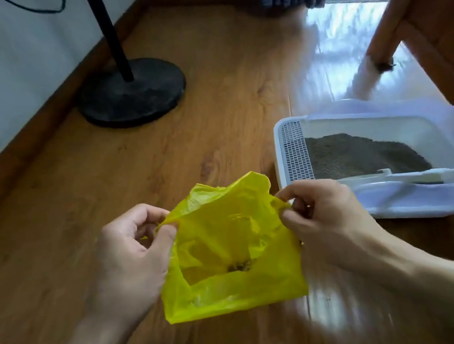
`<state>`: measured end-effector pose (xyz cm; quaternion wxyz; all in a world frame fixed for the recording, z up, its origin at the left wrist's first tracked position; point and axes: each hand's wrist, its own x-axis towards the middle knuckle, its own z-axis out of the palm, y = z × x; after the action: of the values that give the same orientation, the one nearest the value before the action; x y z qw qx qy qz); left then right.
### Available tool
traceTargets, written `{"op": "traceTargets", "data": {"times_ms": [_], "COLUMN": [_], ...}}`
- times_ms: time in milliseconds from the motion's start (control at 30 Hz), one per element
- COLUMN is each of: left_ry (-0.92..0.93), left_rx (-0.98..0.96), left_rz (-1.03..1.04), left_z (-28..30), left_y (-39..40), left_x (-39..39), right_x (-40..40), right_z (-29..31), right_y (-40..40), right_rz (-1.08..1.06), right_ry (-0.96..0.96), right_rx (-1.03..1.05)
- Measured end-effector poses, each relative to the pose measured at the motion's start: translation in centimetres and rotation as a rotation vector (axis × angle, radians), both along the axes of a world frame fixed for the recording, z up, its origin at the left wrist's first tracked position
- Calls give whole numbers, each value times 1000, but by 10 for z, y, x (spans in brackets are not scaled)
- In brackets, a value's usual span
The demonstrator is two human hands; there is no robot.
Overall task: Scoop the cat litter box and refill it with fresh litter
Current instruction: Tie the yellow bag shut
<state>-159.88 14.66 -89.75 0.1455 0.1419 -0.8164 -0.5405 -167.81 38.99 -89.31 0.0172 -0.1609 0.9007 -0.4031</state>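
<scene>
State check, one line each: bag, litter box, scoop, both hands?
Yellow bag: held open, dark clump inside.
Litter box: uncovered, grey litter piled at the far side.
Scoop: lying in the box, unheld.
Left hand: pinching the bag's rim.
Right hand: pinching the opposite rim.

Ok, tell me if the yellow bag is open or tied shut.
Open: both hands, left hand and right hand, spread the yellow bag at its mouth, dark clumps visible inside.

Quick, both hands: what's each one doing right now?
Left hand: closed, pinching the left edge of the yellow plastic bag.
Right hand: closed, pinching its right edge.
</scene>
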Motion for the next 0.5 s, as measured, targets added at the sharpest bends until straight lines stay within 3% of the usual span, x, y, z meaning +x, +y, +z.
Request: {"op": "traceTargets", "data": {"times_ms": [167, 500], "left_ry": [23, 35], "left_rx": [242, 345], "left_rz": [3, -56], "left_z": [-30, -36], "left_y": [-9, -18], "left_x": [13, 8], "right_x": [7, 10], "right_z": [-1, 43], "right_y": [-6, 0], "right_rz": [54, 86], "right_ry": [-210, -63], "right_rx": [-29, 133]}}
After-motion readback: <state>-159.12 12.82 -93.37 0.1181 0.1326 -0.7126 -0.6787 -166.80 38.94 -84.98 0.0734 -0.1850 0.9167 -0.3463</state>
